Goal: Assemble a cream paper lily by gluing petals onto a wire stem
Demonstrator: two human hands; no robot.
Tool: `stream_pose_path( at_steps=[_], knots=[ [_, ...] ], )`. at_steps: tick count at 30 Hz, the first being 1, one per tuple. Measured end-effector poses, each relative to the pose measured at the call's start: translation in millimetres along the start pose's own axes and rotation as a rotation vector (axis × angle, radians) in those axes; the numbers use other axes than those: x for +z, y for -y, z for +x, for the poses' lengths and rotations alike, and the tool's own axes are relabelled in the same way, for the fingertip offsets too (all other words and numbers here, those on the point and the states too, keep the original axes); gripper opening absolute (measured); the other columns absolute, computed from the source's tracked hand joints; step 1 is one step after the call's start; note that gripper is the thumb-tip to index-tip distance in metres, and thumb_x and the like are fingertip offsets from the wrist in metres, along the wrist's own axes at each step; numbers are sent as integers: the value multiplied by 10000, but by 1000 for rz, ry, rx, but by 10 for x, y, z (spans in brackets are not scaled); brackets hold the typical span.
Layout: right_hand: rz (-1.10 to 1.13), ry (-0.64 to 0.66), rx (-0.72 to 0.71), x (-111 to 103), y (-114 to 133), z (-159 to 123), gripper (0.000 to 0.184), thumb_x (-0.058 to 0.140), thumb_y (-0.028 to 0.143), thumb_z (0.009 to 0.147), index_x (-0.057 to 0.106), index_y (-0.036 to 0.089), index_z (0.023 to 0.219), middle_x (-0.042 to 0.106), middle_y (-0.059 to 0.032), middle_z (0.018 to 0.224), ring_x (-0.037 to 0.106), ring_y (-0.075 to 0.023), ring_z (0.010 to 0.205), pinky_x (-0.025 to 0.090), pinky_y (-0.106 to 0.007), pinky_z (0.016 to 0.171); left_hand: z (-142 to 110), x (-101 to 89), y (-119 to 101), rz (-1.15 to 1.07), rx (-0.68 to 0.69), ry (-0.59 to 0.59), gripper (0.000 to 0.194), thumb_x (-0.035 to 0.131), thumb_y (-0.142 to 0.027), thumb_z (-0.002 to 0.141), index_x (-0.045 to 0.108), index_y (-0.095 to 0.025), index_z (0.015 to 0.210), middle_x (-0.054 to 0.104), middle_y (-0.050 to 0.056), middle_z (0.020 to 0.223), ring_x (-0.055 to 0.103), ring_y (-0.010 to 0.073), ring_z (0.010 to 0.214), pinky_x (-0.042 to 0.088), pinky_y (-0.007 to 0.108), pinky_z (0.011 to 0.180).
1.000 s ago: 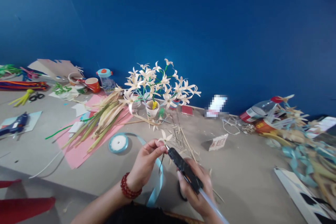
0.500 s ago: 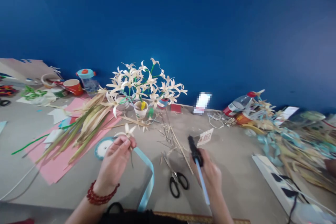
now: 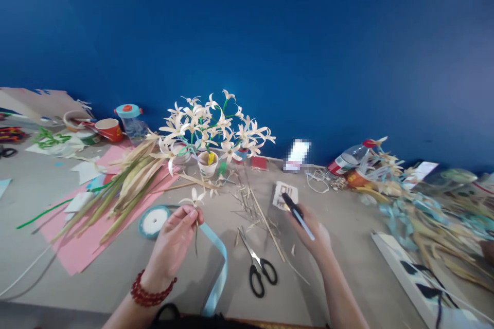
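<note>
My left hand [image 3: 172, 243] pinches the thin stem of a small cream paper flower [image 3: 194, 199], held upright above the table; a red bead bracelet circles that wrist. My right hand [image 3: 311, 226] reaches out to the right of centre, closed round a black glue gun [image 3: 295, 207] with a pale glue stick at its back end. The gun's nose lies over a small white printed card [image 3: 284, 195]. Black-handled scissors [image 3: 257, 267] lie open on the table between my hands. A bouquet of cream flowers [image 3: 212, 126] stands in cups further back.
A roll of light blue ribbon [image 3: 153, 220] trails its strip toward me. Dried leaf strips [image 3: 127, 182] lie on pink paper [image 3: 81, 247] at left. Cups, a jar and scraps line the blue wall [image 3: 270, 46]. A bottle [image 3: 349, 157] and straw-and-ribbon pieces crowd the right.
My right hand has carried the glue gun away from the flower, out to the right and forward to the white card. The left hand still holds the flower. The scissors came into view.
</note>
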State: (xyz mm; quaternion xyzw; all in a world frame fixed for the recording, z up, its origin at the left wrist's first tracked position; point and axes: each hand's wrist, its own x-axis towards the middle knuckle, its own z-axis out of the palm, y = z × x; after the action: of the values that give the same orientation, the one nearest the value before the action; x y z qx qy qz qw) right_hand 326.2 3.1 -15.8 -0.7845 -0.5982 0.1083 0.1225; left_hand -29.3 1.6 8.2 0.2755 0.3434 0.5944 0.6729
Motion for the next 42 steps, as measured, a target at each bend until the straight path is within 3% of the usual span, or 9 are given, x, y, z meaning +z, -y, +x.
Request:
stream_pose_path(
  at_steps=[10, 14, 18, 21, 24, 27, 31, 36, 42],
  knots=[
    [-213, 13, -32, 209, -83, -189, 266, 511, 313, 900, 554, 230, 1149, 707, -95, 1068, 697, -247, 763, 390, -284, 542, 24, 4, 88, 20, -14, 39, 138, 723, -281, 811, 643, -179, 763, 594, 16, 747, 517, 142, 751, 395, 256, 725],
    [-192, 31, -221, 260, -269, -122, 343, 490, 325, 885, 536, 195, 1200, 651, -121, 1175, 671, -270, 948, 490, -339, 710, 37, 1, 115, 1, -4, 65, 123, 721, -278, 815, 649, -186, 776, 588, 8, 753, 512, 134, 746, 383, 255, 727],
    [-206, 30, -396, 84, -315, -102, 404, 540, 343, 828, 561, 212, 1210, 632, -118, 1218, 639, -301, 1028, 498, -381, 811, 20, -63, 107, 14, 8, 36, 121, 719, -277, 820, 648, -186, 784, 592, 10, 753, 511, 134, 743, 374, 257, 723],
    [-193, -49, -372, -78, -62, -106, 245, 485, 382, 893, 638, 237, 1020, 673, -88, 1066, 660, -271, 882, 487, -341, 685, 8, -85, 115, 5, 10, 29, 111, 714, -268, 826, 650, -186, 789, 595, 11, 755, 513, 135, 749, 372, 259, 726],
    [-32, -77, -396, -62, 451, 0, 257, 440, 370, 950, 652, 240, 886, 684, -55, 926, 649, -205, 746, 452, -287, 625, 10, -53, 137, -15, 0, 52, 98, 709, -254, 830, 650, -189, 788, 593, 7, 753, 513, 134, 751, 374, 259, 737],
    [83, 47, -571, 190, 1014, 258, 159, 514, 260, 914, 671, 240, 929, 698, -49, 957, 648, -193, 816, 458, -271, 708, 14, -9, 148, -29, -10, 77, 99, 708, -253, 830, 648, -188, 787, 589, 7, 753, 514, 135, 752, 375, 260, 742],
    [112, 74, -627, 610, 1510, 626, 171, 567, 205, 888, 669, 227, 1024, 689, -65, 1054, 650, -199, 884, 457, -269, 757, -7, -5, 132, -26, 4, 72, 113, 709, -262, 828, 642, -182, 786, 585, 12, 762, 509, 137, 756, 376, 261, 746],
    [193, 106, -658, 836, 1728, 818, 166, 581, 151, 859, 680, 224, 970, 670, -85, 1071, 613, -231, 995, 437, -303, 849, -39, -35, 130, -11, -2, 38, 133, 710, -280, 828, 634, -182, 780, 575, 9, 756, 497, 136, 750, 373, 259, 747],
    [444, 131, -573, 763, 1675, 771, 108, 564, 203, 856, 659, 221, 807, 661, -63, 917, 590, -215, 867, 419, -310, 807, -5, -36, 130, -19, -10, 34, 143, 714, -284, 823, 629, -178, 776, 581, 15, 749, 499, 139, 749, 376, 257, 745]
  ],
)
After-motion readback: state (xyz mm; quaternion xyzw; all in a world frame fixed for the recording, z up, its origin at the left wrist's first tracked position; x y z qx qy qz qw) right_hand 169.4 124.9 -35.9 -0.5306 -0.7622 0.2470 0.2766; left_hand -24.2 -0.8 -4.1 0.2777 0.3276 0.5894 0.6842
